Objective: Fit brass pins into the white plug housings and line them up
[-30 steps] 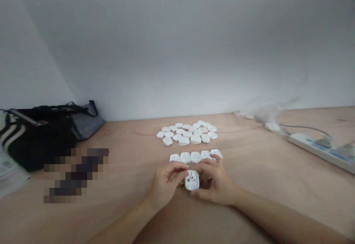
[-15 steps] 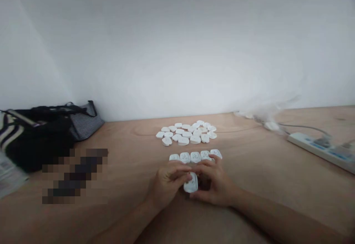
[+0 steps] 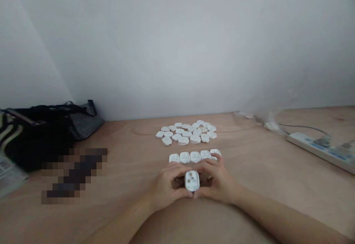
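Both hands meet low in the middle of the wooden table [image 3: 277, 177]. Between them stands a small white plastic socket piece [image 3: 192, 180], its face with holes turned toward me. My left hand [image 3: 166, 186] pinches its left side and my right hand [image 3: 215, 183] pinches its right side, fingers curled. Just beyond the hands lies a row of several like white pieces [image 3: 194, 156]. Farther back is a loose heap of several flatter white pieces [image 3: 187, 133].
A black and striped bag [image 3: 41, 133] sits at the left edge against the wall, with a pixelated patch [image 3: 73, 173] in front of it. A white power strip [image 3: 323, 146] with a cable lies at the right. A grey wall rises behind.
The white piece turned edge-on half a second ago and now faces me again. Both hands have closed in on it from either side, staying in the same spot.
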Available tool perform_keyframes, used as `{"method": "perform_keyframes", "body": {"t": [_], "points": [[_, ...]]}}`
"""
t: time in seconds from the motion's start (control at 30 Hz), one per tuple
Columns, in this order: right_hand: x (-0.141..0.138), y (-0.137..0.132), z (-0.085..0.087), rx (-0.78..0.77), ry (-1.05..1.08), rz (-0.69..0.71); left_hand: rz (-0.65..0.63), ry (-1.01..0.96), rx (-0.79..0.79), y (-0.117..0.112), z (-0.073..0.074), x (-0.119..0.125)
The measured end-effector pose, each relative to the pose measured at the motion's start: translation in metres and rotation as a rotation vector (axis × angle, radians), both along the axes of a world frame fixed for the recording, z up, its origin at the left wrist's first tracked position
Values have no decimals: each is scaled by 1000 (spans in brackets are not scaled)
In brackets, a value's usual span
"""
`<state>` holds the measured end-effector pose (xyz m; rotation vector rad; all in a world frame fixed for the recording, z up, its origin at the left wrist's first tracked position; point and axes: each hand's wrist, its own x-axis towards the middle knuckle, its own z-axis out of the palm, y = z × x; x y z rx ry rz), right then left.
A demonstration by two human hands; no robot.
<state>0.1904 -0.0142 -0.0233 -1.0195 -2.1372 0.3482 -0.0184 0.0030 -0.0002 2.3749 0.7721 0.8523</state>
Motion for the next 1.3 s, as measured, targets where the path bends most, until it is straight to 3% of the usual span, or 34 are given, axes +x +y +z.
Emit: {"method": "perform_keyframes", "body": {"t": [0.27, 0.4, 0.83, 1.07, 1.3], "points": [[35, 7, 19, -15, -303, 17, 126, -1, 30, -2, -3, -2], [41, 7, 19, -8, -373, 39, 162, -18, 17, -3, -5, -1], [25, 5, 9, 126, -128, -55, 149, -29, 86, -3, -4, 3], [11, -1, 6, -27, 151, -77, 217, 10, 107, -4, -3, 6], [3, -7, 12, 15, 63, -125, 237, 4, 129, -6, -3, 8]]}}
